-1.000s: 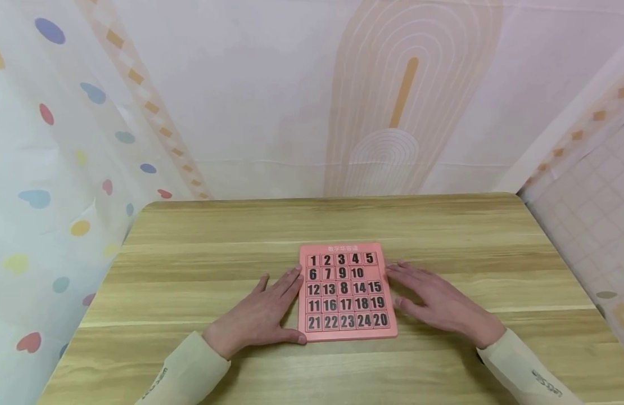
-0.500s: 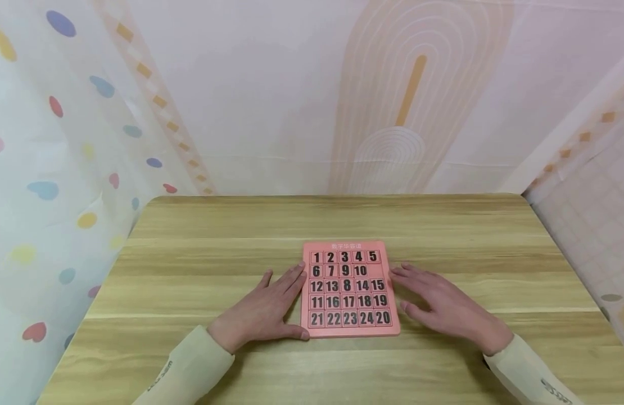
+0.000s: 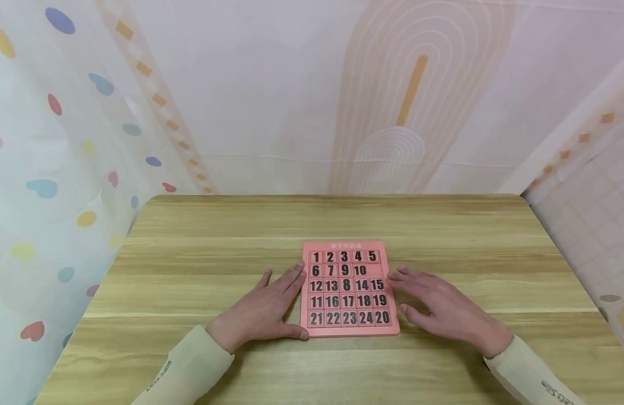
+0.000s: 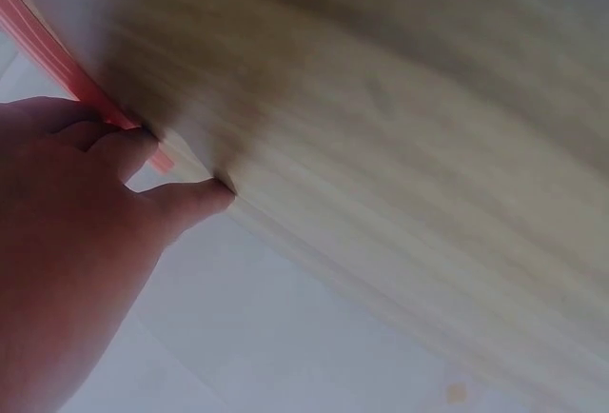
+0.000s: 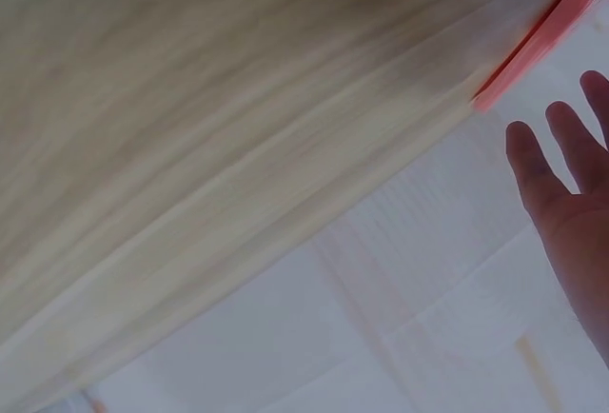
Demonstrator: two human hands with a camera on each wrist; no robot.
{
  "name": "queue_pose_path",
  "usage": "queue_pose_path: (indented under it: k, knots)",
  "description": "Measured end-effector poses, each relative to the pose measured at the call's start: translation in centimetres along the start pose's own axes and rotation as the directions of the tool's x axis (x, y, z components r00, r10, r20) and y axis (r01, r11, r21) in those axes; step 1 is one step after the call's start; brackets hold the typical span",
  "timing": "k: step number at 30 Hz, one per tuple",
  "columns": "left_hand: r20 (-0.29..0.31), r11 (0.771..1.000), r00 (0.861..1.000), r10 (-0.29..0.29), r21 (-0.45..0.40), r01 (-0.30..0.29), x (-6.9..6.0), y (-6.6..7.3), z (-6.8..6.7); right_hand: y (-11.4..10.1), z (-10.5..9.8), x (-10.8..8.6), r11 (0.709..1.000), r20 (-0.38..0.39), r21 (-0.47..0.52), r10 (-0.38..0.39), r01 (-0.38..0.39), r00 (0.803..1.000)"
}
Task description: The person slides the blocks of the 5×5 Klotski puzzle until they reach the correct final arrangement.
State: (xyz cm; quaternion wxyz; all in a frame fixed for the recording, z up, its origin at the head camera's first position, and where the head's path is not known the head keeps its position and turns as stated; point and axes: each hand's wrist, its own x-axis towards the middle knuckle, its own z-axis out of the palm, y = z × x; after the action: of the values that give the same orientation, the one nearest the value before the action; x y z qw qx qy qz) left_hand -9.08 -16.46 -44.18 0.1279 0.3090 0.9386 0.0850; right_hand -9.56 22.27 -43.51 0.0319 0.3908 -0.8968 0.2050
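Observation:
A pink sliding number puzzle (image 3: 353, 331) lies flat on the wooden table. Its tiles carry black numbers; the row with 6, 7, 9 and 10 has a gap (image 3: 375, 271) at its right end. Along the puzzle's left edge rests my left hand (image 3: 261, 312), fingers straight and thumb at the lower left corner. My right hand (image 3: 438, 304) is at the right edge, fingertips at or just over the frame; contact is unclear. In the left wrist view, fingers of the left hand (image 4: 76, 213) meet the pink edge (image 4: 57, 56). The right wrist view has the right hand (image 5: 576, 199) with spread fingers.
The wooden table (image 3: 216, 225) extends around the puzzle on all sides. Behind it hangs a pale patterned cloth (image 3: 266, 101), and a dotted cloth (image 3: 54, 225) borders the left side. Light sleeves cover both forearms.
The head view has shifted slightly, moving the whole scene a little. My right fingertips have moved slightly left and down, closer to the puzzle. Tiles and left hand keep their places.

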Motion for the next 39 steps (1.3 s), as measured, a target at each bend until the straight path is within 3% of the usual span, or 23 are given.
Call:
queue_pose_path:
  k: [18, 39]
  knots:
    - [0.012, 1.000, 1.000, -0.012, -0.006, 0.012, 0.1, -0.1, 0.0, -0.5, 0.6, 0.1, 0.998, 0.002, -0.014, -0.063, 0.063, 0.998]
    - [0.008, 1.000, 1.000, -0.012, -0.005, 0.012, 0.1, -0.1, 0.0, -1.3, 0.9, 0.4, 0.997, 0.003, -0.052, -0.062, 0.062, 0.998]
